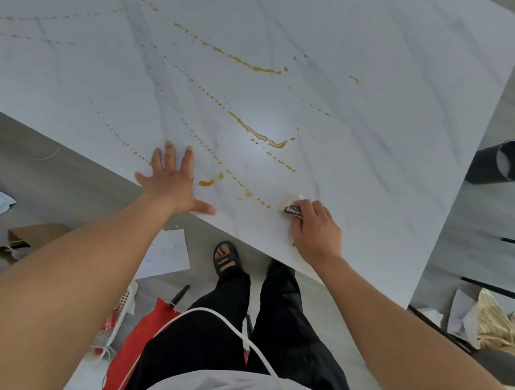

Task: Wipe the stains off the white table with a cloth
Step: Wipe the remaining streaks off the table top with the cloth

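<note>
- Grip: my right hand (316, 230) curls round the bunched cloth (292, 206), pressed on the bench (393, 56), lower centre-right of the frame.
- My left hand (172, 184) lies flat on the bench edge with fingers spread, holding nothing.
- Amber stains (256, 135) run diagonally, upper left to lower right. The nearest trail ends just up-left of the cloth, so I judge the right hand should sweep along it.

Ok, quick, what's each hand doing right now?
Left hand: open, flat on the table.
Right hand: grips the cloth on the table.
</note>
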A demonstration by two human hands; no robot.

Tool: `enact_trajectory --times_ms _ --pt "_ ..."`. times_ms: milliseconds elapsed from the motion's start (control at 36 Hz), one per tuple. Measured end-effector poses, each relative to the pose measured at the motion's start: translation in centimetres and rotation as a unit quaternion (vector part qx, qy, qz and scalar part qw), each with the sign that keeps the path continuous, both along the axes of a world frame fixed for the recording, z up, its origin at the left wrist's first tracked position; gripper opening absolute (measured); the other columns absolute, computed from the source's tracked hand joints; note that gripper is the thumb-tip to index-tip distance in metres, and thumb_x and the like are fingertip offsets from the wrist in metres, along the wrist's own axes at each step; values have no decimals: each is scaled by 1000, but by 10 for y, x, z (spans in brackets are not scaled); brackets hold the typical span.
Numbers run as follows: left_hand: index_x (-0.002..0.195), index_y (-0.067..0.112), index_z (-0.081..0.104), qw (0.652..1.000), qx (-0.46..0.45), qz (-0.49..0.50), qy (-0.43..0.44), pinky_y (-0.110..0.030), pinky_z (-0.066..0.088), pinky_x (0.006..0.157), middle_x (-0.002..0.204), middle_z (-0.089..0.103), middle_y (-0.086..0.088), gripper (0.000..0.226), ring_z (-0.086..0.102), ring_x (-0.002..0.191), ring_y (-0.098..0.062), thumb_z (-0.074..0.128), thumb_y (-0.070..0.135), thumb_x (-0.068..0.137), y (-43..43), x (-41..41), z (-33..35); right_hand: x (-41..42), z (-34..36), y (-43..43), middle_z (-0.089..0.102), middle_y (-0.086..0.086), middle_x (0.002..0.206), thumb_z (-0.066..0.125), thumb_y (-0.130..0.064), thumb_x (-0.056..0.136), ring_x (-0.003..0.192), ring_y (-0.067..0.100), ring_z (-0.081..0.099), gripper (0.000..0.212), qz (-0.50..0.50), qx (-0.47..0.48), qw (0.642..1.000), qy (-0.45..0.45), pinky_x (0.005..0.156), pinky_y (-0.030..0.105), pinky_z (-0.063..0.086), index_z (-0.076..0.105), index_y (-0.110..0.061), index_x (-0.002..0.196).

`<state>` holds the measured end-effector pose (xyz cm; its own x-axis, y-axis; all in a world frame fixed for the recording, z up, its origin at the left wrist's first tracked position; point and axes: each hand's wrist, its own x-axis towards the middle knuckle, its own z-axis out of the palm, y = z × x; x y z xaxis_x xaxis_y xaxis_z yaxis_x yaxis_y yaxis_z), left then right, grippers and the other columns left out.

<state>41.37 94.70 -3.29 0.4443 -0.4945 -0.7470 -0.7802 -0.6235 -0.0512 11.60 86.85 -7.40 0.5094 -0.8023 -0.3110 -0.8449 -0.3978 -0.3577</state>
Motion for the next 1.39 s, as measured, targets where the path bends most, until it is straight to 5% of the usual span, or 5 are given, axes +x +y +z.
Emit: enact_trajectory --times_ms 556,722,861,1028,1389 --pt "155 33 -29 1000 -15 -1 8 -76 13 115 162 -38 -7 154 -24 154 -36 75 87 55 3 2 0 -1 3 83 52 0 88 62 -15 82 71 21 50 21 144 -25 989 12 42 28 36 58 -17 103" --pt "155 33 -30 1000 -9 -2 17 -76 13 115 162 -39 -7 155 -25 153 -36 75 88 55 2 2 4 11 18 91 53 -3 104 50 -17 93 90 18 53 22 100 154 983 -5 68 32 47 54 -22 114" --pt "156 32 -29 1000 -13 -4 21 -76 16 115 163 -35 -9 152 -22 154 -38 73 88 58 4 0 9 28 56 73 61 -8 83 57 -15 93 74 10 56 10 -229 354 886 -191 69 22 43 62 -24 94" --pt "156 35 -26 998 -42 34 22 -75 15 115 166 -29 2 149 -21 155 -31 74 86 59 -1 18 19 25 85 -3 69 6 92 62 -7 95 80 20 65 12 -468 422 677 -380 67 34 50 66 -11 106" --pt "155 41 -26 999 8 40 1 -72 13 118 160 -42 6 156 -33 151 -27 79 86 48 -18 70 15 26 65 -241 53 0 82 71 -26 84 76 18 51 14 -410 215 834 -300 66 35 45 58 -23 83"
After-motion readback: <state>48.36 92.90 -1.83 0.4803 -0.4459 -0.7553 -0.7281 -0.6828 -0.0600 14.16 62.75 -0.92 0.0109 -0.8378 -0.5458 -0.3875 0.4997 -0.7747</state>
